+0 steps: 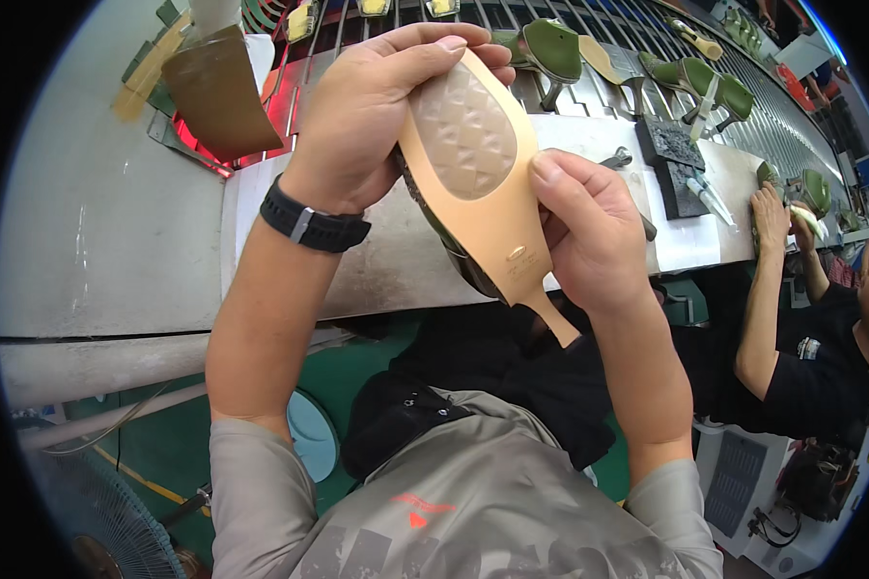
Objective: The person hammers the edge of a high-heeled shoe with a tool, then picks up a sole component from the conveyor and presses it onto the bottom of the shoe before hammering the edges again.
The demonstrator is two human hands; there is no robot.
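A high-heeled shoe (497, 227) is held above the workbench with its beige sole facing up. A clear, quilted-looking pad covers the front of the sole, and the slim heel points to the lower right. The dark green upper shows only along the shoe's left edge. My left hand (352, 116), with a black band on its wrist, wraps round the toe end. On the right side of the shoe, my right hand (594, 227) pinches the edge, thumb on the sole and fingers hidden behind it.
Past the bench, several green heeled shoes (550, 53) rest on a metal rack. A wrench (618, 157) and black blocks (679, 164) with syringe-like tubes lie right. A brown panel (220, 92) stands at left beside red light. A co-worker's hand (769, 217) works farther right.
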